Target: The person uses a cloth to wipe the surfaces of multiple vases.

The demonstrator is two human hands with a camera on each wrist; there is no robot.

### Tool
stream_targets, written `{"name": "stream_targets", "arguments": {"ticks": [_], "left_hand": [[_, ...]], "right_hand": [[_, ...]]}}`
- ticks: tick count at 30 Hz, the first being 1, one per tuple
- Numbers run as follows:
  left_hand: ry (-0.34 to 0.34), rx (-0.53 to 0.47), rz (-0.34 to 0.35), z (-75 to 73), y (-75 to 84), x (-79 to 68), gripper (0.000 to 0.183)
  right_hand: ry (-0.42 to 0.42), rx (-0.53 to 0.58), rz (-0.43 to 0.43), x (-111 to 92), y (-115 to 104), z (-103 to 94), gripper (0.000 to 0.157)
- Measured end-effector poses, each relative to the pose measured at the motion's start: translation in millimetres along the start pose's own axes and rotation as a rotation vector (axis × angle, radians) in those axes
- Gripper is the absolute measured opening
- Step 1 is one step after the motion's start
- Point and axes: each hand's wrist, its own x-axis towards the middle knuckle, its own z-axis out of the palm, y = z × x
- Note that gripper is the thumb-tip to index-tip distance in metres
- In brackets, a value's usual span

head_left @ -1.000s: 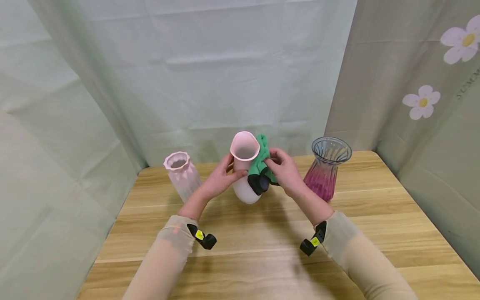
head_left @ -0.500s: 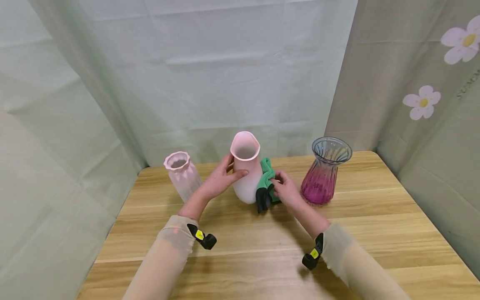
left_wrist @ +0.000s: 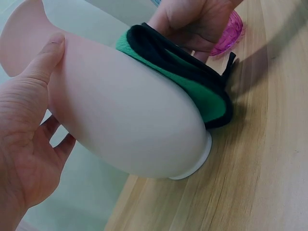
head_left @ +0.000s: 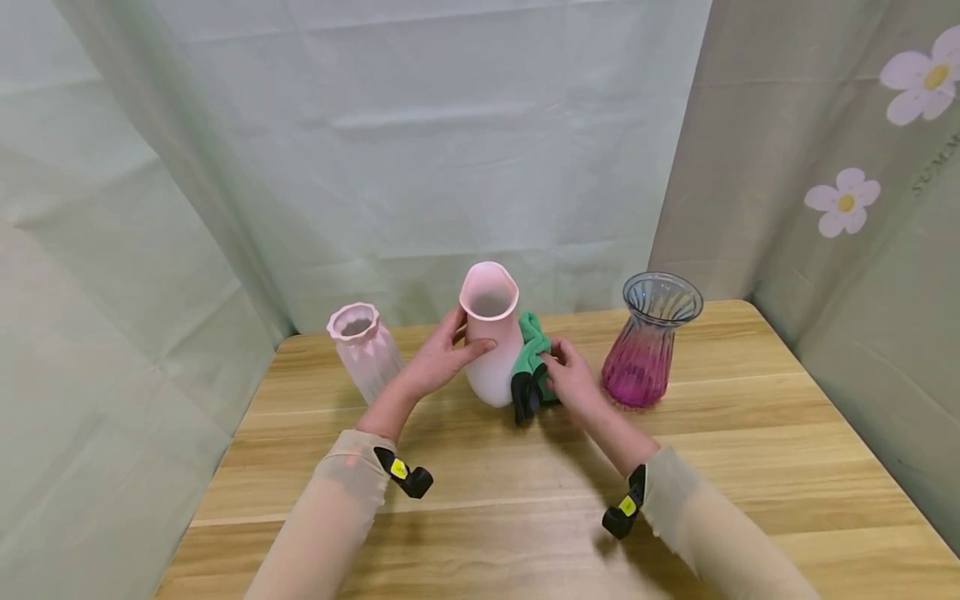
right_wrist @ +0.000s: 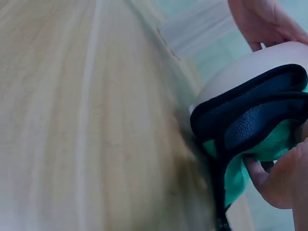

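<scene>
A pink-to-white vase (head_left: 495, 367) stands upright in the middle of the table in the head view. My left hand (head_left: 438, 358) grips its neck, thumb on the near side and fingers round the far side. My right hand (head_left: 572, 382) pinches a folded green cloth with black edging (head_left: 531, 357) against the vase's right side. In the left wrist view the cloth (left_wrist: 192, 89) lies along the lower body of the vase (left_wrist: 130, 110), down near its base. Dark blue-grey inner folds of the cloth (right_wrist: 250, 120) show in the right wrist view, where part of my right hand is cut off.
A pale pink fluted vase (head_left: 369, 354) stands to the left, partly behind my left forearm. To the right is a glass vase (head_left: 648, 350), blue-grey above and magenta below. The wooden table (head_left: 495, 517) backs onto hanging curtains (head_left: 450, 150).
My right hand has moved the cloth down the vase's right side, from near the rim toward the lower body, then barely shifted. My left hand keeps its grip on the neck.
</scene>
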Motion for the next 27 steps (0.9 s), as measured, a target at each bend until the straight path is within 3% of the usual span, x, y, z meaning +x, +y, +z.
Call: {"name": "stream_targets", "arguments": {"ticks": [10, 19, 27], "left_hand": [[0.001, 0.011, 0.022, 0.3, 0.3, 0.3, 0.076], [-0.003, 0.007, 0.022, 0.0, -1.9, 0.3, 0.076], [-0.006, 0.000, 0.019, -0.5, -2.3, 0.1, 0.076]], "right_hand": [[-0.014, -0.098, -0.118, 0.8, -36.5, 4.6, 0.027], [-0.038, -0.054, -0.235, 0.9, -76.7, 9.5, 0.027], [-0.044, -0.049, -0.229, 0.0, -83.4, 8.9, 0.029]]}}
